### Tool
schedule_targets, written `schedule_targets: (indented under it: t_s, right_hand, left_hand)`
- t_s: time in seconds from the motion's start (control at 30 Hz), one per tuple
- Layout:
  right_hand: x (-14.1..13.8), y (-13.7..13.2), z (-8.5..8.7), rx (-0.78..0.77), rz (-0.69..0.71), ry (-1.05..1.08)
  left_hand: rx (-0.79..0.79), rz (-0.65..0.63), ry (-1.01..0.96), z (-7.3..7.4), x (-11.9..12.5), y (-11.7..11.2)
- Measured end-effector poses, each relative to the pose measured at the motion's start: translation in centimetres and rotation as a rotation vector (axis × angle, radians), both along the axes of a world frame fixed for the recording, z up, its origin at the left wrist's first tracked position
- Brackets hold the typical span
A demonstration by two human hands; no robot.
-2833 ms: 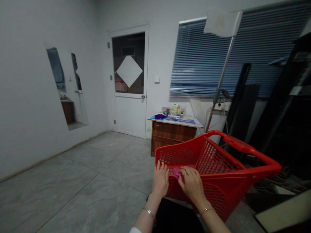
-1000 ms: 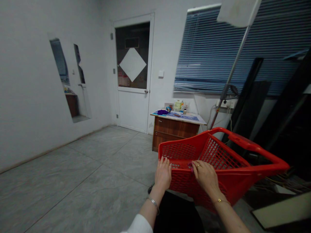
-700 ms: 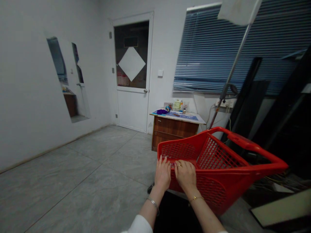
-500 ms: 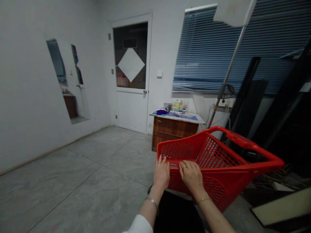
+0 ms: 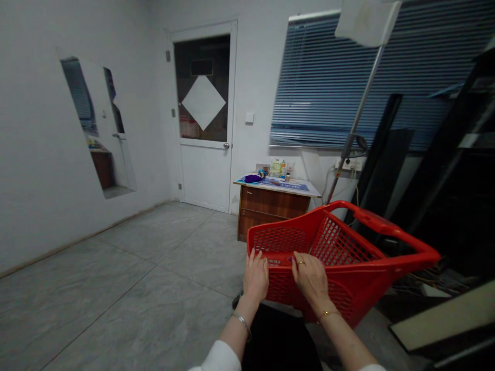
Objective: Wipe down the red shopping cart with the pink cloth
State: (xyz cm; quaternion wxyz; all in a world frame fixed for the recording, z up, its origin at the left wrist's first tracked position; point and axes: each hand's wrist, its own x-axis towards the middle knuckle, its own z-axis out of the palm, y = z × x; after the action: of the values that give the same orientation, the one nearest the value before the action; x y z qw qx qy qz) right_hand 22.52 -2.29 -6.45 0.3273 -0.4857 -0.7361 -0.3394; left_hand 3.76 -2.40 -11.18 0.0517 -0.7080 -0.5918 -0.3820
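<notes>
A mirror (image 5: 102, 126) is at left, a door (image 5: 204, 141) at upper centre-left. Below centre, the left hand (image 5: 256, 278) lies over the red cart's (image 5: 359, 269) near edge; whether it grips, I cannot tell. A cabinet (image 5: 273, 203) stands beyond. Rightward, a pink cloth (image 5: 291, 259), mostly hidden, is pinched in the right hand (image 5: 311, 275). Blinds (image 5: 320, 87) span upper right.

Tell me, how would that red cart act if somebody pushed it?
The red cart would probably roll: what looks like a dark wheel shows low by its left end. Its walls, full of holes, suggest it is light for its size. It seems stiff, too: the near rim shows no sag near the left hand.
</notes>
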Motion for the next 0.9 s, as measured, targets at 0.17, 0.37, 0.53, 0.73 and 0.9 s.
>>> schedule_targets:
  t_s: [0.17,0.37,0.53,0.73,0.9]
  right_hand:
    - [-0.1,0.0,0.0,-0.045,0.043,-0.046]
    - [5.9,0.3,1.5,-0.002,0.009,-0.093]
    - [7.4,-0.1,2.0,0.005,-0.061,-0.088]
    - [6.9,-0.3,1.9,-0.012,-0.074,-0.106]
    - [4.9,-0.3,1.6,0.011,-0.059,-0.076]
  left_hand:
    - [-0.005,0.018,0.043,0.2,-0.6,0.1]
    - [0.008,0.019,0.035,0.0,-0.6,0.0]
    - [0.022,0.011,-0.006,-0.4,-0.2,0.1]
    - [0.009,0.012,-0.028,-0.4,0.0,0.1]
    - [0.025,0.030,-0.032,-0.1,0.4,-0.2]
